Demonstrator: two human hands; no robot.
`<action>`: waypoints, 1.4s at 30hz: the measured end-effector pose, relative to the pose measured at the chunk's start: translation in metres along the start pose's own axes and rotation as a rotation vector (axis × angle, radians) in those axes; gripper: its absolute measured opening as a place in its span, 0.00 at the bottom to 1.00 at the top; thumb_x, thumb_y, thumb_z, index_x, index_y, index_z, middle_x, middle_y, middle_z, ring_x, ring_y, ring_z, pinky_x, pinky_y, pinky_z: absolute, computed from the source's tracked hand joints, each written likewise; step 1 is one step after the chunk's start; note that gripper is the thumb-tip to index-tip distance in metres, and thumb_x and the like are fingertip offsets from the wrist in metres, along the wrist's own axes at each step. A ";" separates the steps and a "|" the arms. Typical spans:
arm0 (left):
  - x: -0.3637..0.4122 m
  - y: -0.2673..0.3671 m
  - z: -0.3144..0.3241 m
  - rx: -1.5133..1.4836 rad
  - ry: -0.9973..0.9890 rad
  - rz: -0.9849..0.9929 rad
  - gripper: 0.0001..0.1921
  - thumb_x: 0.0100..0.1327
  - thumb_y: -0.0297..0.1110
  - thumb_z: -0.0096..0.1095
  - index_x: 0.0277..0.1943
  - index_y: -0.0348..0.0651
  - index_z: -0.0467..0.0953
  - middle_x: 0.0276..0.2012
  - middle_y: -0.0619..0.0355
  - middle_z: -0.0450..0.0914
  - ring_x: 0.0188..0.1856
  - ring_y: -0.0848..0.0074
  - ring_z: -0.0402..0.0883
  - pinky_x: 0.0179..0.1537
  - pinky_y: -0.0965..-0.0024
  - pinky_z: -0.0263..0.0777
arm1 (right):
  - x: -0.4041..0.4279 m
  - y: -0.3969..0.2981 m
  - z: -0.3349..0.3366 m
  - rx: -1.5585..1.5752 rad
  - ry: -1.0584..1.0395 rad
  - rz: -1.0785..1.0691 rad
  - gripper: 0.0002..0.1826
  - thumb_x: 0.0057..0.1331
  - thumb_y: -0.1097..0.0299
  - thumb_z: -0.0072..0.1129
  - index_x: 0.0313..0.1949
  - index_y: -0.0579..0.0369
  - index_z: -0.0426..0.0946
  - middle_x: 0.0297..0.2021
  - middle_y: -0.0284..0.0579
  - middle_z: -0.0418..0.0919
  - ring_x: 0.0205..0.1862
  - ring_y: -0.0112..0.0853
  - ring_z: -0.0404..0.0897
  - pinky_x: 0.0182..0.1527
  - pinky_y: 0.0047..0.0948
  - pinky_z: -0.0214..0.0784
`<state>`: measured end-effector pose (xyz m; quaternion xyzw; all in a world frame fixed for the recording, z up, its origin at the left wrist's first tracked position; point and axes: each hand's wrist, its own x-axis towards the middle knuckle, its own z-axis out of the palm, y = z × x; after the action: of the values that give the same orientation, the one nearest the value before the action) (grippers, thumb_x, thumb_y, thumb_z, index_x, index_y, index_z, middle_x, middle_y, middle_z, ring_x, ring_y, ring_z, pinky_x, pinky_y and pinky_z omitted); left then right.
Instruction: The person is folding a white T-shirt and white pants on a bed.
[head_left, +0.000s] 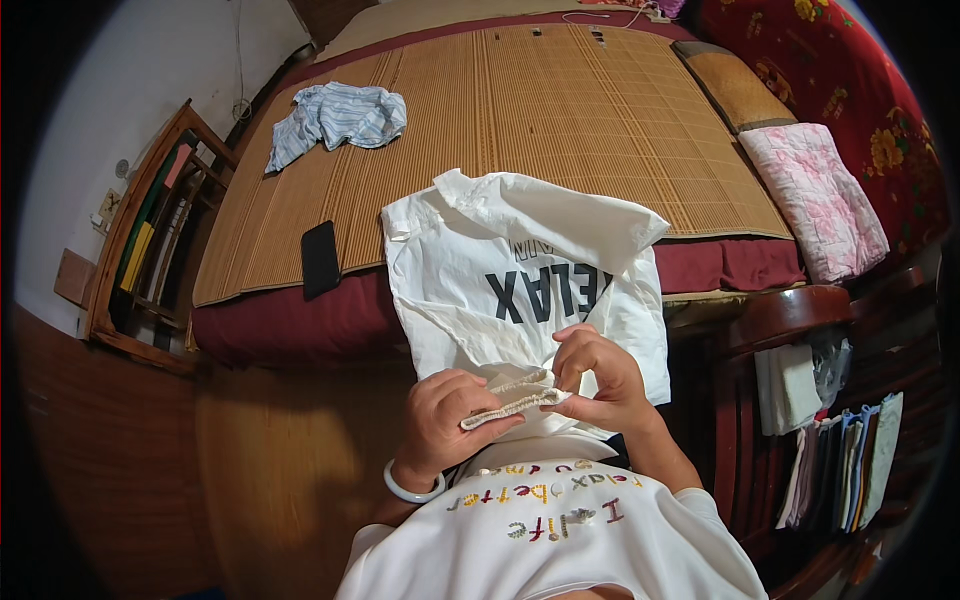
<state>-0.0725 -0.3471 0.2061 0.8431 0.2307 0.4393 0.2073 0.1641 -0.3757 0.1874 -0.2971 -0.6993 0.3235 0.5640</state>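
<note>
A white garment (442, 270) with large dark lettering drapes from the bed's near edge down toward my body. My left hand (454, 412), with a pale bangle at its wrist, grips one side of its gathered, elastic-looking opening (517, 405). On the other side of that opening, the thumb and fingers of my right hand (604, 379) pinch the edge. The opening is pulled flat between both hands. One part of the garment (562, 214) lies folded across its far end on the mat.
A bamboo mat (510, 105) covers the bed. On it are a striped shirt-like garment (337, 112) and a black phone (320, 259). A folded pink quilt (817, 195) lies at right. Below it, folded clothes (840, 465) stand on a dark wooden chair (787, 315).
</note>
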 end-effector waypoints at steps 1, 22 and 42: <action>0.000 0.001 0.000 0.015 -0.002 -0.004 0.19 0.46 0.34 0.84 0.35 0.46 0.76 0.25 0.59 0.80 0.29 0.63 0.82 0.32 0.64 0.76 | -0.001 0.000 0.001 0.000 -0.001 0.000 0.15 0.52 0.72 0.76 0.32 0.49 0.74 0.31 0.33 0.78 0.36 0.30 0.78 0.56 0.38 0.64; -0.005 0.003 -0.010 0.127 -0.065 -0.162 0.23 0.45 0.36 0.82 0.46 0.44 0.81 0.32 0.58 0.84 0.32 0.63 0.83 0.34 0.63 0.75 | 0.002 -0.013 0.013 0.038 0.029 0.139 0.15 0.55 0.79 0.69 0.42 0.53 0.81 0.33 0.35 0.77 0.37 0.29 0.76 0.40 0.29 0.68; -0.023 0.017 -0.056 -0.076 -0.323 -0.266 0.12 0.45 0.27 0.76 0.30 0.38 0.77 0.25 0.51 0.77 0.28 0.55 0.79 0.35 0.63 0.75 | 0.001 0.038 -0.043 -0.237 0.354 0.352 0.10 0.64 0.79 0.63 0.45 0.63 0.80 0.37 0.39 0.83 0.39 0.24 0.80 0.45 0.23 0.72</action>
<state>-0.1280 -0.3656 0.2299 0.8564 0.2868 0.2757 0.3292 0.2078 -0.3463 0.1646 -0.5300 -0.5602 0.2756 0.5739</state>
